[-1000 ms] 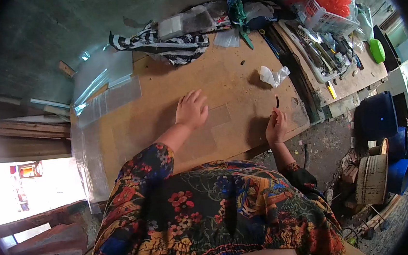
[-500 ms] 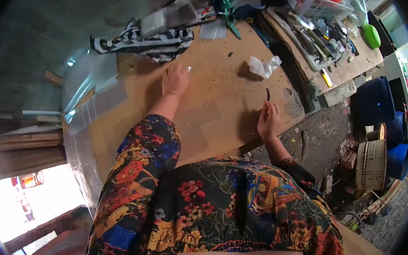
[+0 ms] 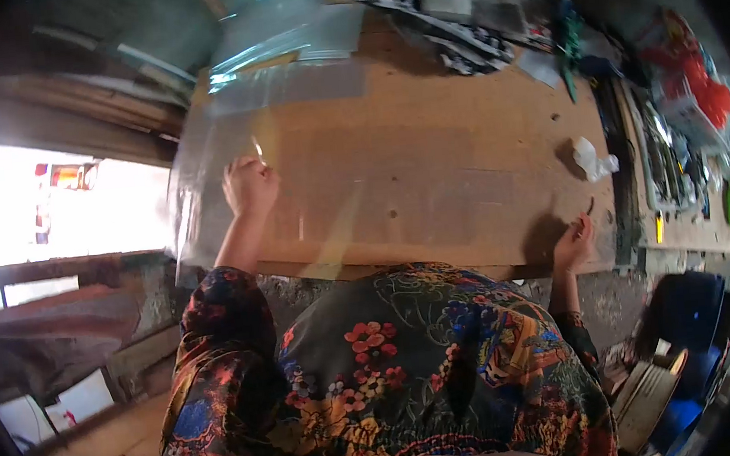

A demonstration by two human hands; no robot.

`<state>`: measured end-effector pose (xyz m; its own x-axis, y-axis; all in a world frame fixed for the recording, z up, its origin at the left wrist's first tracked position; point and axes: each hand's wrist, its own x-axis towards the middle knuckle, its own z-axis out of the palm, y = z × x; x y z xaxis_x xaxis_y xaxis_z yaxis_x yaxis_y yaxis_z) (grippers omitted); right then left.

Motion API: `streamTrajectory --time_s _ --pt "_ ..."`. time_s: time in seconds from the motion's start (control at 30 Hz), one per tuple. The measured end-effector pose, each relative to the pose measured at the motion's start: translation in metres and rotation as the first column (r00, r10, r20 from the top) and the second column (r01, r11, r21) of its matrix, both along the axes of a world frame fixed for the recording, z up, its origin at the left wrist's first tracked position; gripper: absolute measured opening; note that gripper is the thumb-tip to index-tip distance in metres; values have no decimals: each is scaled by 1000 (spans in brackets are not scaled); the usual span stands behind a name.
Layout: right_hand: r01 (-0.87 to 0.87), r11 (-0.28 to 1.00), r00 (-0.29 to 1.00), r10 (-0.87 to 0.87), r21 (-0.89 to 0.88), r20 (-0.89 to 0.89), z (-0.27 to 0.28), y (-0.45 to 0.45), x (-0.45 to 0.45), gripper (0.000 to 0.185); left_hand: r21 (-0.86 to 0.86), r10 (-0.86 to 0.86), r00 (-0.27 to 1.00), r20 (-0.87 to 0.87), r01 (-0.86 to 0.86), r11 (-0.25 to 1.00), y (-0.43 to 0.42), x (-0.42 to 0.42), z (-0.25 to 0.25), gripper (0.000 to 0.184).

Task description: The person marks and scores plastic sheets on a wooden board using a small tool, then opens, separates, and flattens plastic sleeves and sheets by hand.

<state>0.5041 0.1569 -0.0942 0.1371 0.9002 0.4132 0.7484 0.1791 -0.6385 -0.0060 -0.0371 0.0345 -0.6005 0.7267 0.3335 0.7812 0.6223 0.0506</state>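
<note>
My left hand is closed at the left of the wooden table, with a shiny bit of clear plastic sheet showing at its fingertips. Thin see-through plastic seems to spread from there over the boards, with a pale glare streak across it. Near the table's front right, my right hand pinches a thin, dark, curved piece that points up; its exact kind is unclear. A crumpled white plastic piece lies just beyond that hand.
More clear plastic sheets cover the table's far left. A black-and-white striped cloth and green-handled scissors lie at the back. Right of the table stand a tool tray, a basket with a red bag and blue containers.
My view has turned left. My left hand has moved left and toward me across the table, its fingers now curled. The right hand stays near the front right with the dark piece.
</note>
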Motion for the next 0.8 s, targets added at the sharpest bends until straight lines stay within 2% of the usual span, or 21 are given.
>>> streamTrajectory --time_s 0.03,0.1,0.13,0.2,0.23,0.3,0.33,0.4,0.43,0.5,0.57,0.63,0.7,0.73,0.8 --pt "-29 1000 1000 29 6 -5 -2 0 -1 21 -6 11 999 54 -11 1000 -9 1 -6 17" --pt "-4 995 1000 2 100 12 -4 4 2 20 -8 22 954 298 -21 1000 -23 -5 -32 19" --pt "-19 994 1000 17 107 15 -6 4 4 20 -1 34 953 301 -35 999 -27 -2 -37 19" --pt "42 995 993 -52 85 111 -8 7 6 20 21 -74 861 503 73 997 -31 4 -39 22" --pt "30 991 991 -46 131 123 -7 8 6 21 29 -70 861 504 65 997 -34 2 -36 22" --pt "46 989 986 -67 139 155 -9 11 9 21 -199 -177 922 345 256 946 -41 -1 -24 26" --pt "70 987 978 -96 144 183 -10 12 9 21 -194 -172 922 347 250 949 -43 -4 -19 26" --pt "77 982 975 -110 174 191 -12 12 10 21 -179 -501 856 125 516 837 -43 -12 -14 30" --pt "97 980 966 -136 175 222 -12 12 11 21 -173 -501 856 128 516 839 -43 -20 -17 30" --pt "114 975 953 -161 188 255 -8 10 9 22 -401 -665 738 110 645 650 -41 -35 -25 37" --pt "192 967 965 -217 169 147 -1 7 1 23 -347 -658 751 51 631 694 -42 -46 -32 39" --pt "162 967 979 -183 197 92 13 -3 -16 23 -295 -648 762 -1 619 728 -42 -48 -33 41" --pt "137 966 988 -148 220 36 17 -10 -32 23 -283 -345 921 181 384 879 -39 -37 -30 40" --pt "92 969 995 -96 230 6 16 -12 -37 23 -281 -347 920 183 388 878 -38 -33 -29 40" --pt "47 969 999 -44 243 -17 22 -17 -54 23 -349 -116 962 249 201 915 -36 -26 -29 42"
